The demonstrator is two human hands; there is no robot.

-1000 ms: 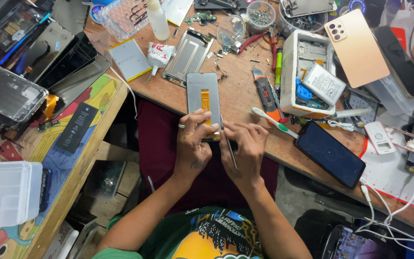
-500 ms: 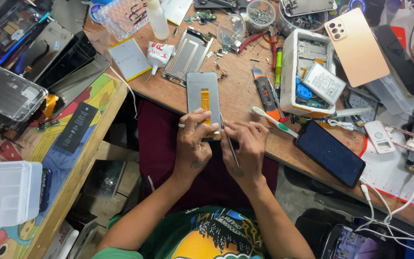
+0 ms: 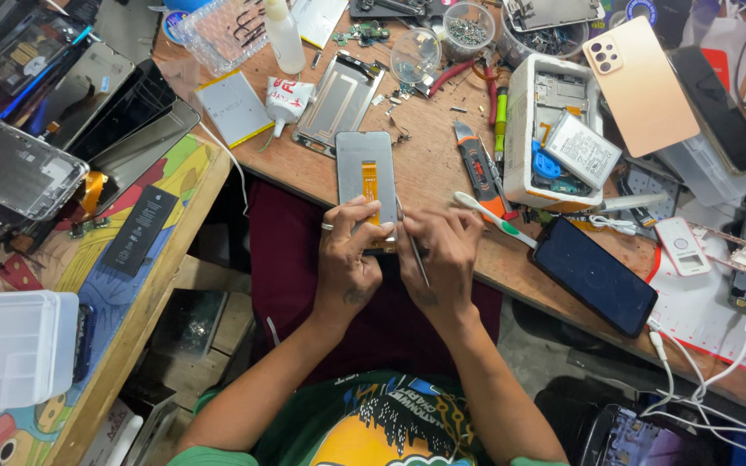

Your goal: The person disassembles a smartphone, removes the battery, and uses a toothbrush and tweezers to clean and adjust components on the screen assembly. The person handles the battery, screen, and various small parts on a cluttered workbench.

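At the wooden workbench's [image 3: 442, 173] near edge lies a flat grey phone screen panel [image 3: 365, 168] with an orange flex ribbon. The left hand [image 3: 349, 259] pinches its lower end; the right hand [image 3: 444, 259] grips slim metal tweezers [image 3: 416, 255] against it.

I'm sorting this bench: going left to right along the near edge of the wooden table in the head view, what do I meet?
White plastic box → black battery → left hand → right hand → toothbrush → dark phone → white cables.
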